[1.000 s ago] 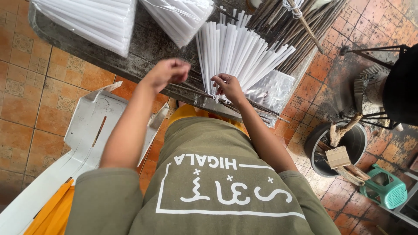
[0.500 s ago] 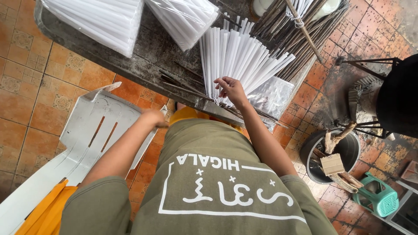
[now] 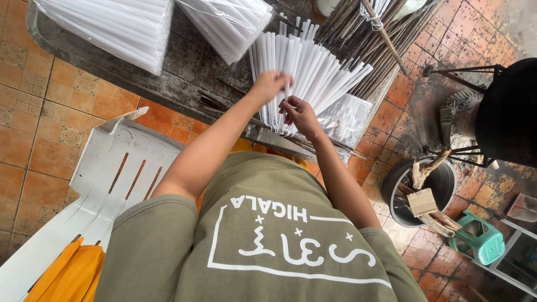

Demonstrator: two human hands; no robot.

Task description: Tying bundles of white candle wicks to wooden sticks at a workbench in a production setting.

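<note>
Hands over fanned white tubes (image 3: 313,72) on grimy table (image 3: 184,72). I see left hand (image 3: 269,85) curled on tube tops; right hand (image 3: 299,114) pinching one tube low. Tubes' long axes point away from me; left hand farther along them.

A small home workshop: a worn grey metal bench (image 3: 84,61) piled with bundles of thin white paper tubes (image 3: 310,78) and dark thin sticks (image 3: 363,45), on orange floor tiles (image 3: 33,134).

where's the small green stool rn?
In the head view the green stool stands on the tiled floor at the lower right, just right of the dark bucket holding wood scraps, well away from both hands.
</note>
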